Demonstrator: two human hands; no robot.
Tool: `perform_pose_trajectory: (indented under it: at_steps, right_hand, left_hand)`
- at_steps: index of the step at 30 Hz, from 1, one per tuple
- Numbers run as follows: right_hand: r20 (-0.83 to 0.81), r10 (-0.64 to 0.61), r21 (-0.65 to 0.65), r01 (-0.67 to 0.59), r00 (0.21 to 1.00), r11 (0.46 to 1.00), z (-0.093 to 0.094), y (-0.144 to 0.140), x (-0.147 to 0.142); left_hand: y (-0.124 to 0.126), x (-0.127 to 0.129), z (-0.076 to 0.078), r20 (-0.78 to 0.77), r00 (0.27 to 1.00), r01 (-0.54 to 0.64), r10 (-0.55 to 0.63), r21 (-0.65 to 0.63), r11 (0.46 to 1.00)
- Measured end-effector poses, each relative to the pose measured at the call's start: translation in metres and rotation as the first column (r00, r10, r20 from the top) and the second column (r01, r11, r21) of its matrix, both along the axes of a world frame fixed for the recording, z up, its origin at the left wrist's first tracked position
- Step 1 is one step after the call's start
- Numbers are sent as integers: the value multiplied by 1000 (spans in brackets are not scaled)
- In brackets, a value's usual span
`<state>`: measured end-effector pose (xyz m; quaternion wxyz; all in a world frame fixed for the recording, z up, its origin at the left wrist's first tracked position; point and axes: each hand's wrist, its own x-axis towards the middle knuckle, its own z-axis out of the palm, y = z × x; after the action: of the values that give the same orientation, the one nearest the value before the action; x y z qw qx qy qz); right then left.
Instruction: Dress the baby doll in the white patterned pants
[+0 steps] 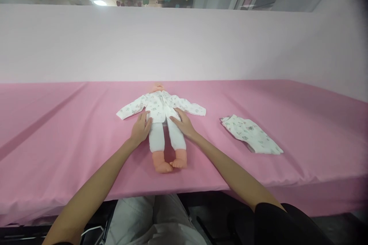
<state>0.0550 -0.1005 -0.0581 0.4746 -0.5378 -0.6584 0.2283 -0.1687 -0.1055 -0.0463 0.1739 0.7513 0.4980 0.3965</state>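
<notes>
A baby doll lies on its back, feet toward me, with white cloth legs and bare feet. A white printed baby shirt is on its upper body, sleeves stretched out to both sides and the front edges parted low down. My left hand rests against the doll's left-hand side at the hip, fingers extended and touching the shirt's lower edge. On the opposite hip lies my right hand, thumb and fingers spread over the shirt's lower front. The doll's head is mostly cut from sight at the far end.
Folded white printed clothing lies to the right of the doll. A pink cloth covers the table, whose front edge runs just above my lap. Behind it stands a white partition.
</notes>
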Motion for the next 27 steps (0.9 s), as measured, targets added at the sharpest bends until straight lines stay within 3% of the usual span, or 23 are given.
perform_pose_trajectory:
  at_steps: [3, 7, 10, 11, 13, 15, 17, 20, 22, 27]
  right_hand:
    - [21, 8, -8, -8, 1000, 1000, 4, -2, -2]
    - [48, 24, -73, -20, 999, 997, 23, 0, 12]
    - [111, -244, -36, 249, 963, 968, 40, 5, 48]
    - [197, -361, 12, 366, 912, 931, 43, 6, 64]
    - [422, -555, 22, 604, 717, 796, 45, 6, 97]
    - [605, -577, -64, 755, 549, 653, 41, 4, 125]
    - [688, -531, -188, 828, 495, 528, 35, 3, 145]
    - [700, -481, -376, 845, 528, 380, 29, 2, 158]
    - [694, -455, -443, 830, 557, 340, 28, 3, 161]
    - [681, -467, -426, 824, 564, 374, 21, 4, 170]
  left_hand:
    - [1, 0, -1, -4, 1000, 4, -4, 7, 1000]
    - [2, -1, -2, -13, 1000, 9, -8, 18, 1000]
    - [3, 0, -2, -17, 1000, 7, -6, 23, 1000]
    - [3, 0, -3, -18, 1000, 7, -6, 24, 1000]
    - [3, 0, -3, -18, 1000, 10, -9, 24, 1000]
    - [4, 0, -3, -17, 1000, 14, -13, 24, 1000]
    - [4, -1, -3, -13, 1000, 14, -14, 24, 1000]
    - [5, -1, -3, -11, 1000, 12, -11, 24, 1000]
    - [4, -2, -2, -17, 1000, 11, -10, 26, 1000]
    - [2, -2, 1, -30, 1000, 10, -9, 28, 1000]
